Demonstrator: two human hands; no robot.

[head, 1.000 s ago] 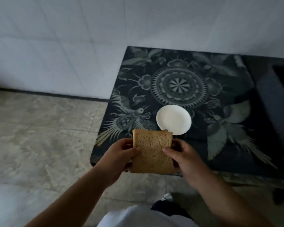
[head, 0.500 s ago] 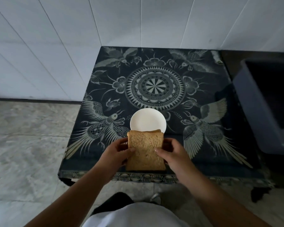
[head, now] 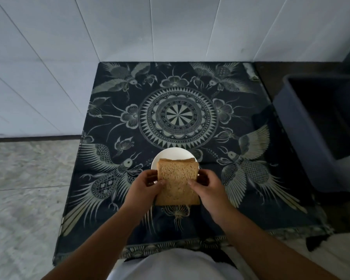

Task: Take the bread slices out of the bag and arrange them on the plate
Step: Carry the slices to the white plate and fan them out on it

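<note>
At far left we see pale stone floor meeting a white tiled wall. Next comes the table, draped in a dark patterned cloth with birds and a central medallion. Our left hand clamps the left edge of the bread slices, thumb on the top face and fingers curled beneath. The bread looks like a small stack, brown and square, held flat above the near part of the cloth; its far edge overlaps the white plate and hides the plate's near half. We cannot tell whether the bread touches the plate. Our right hand clamps the right edge the same way, thumb on top. Farther right, off the table's edge, a dark grey bin stands open beside the cloth.
</note>
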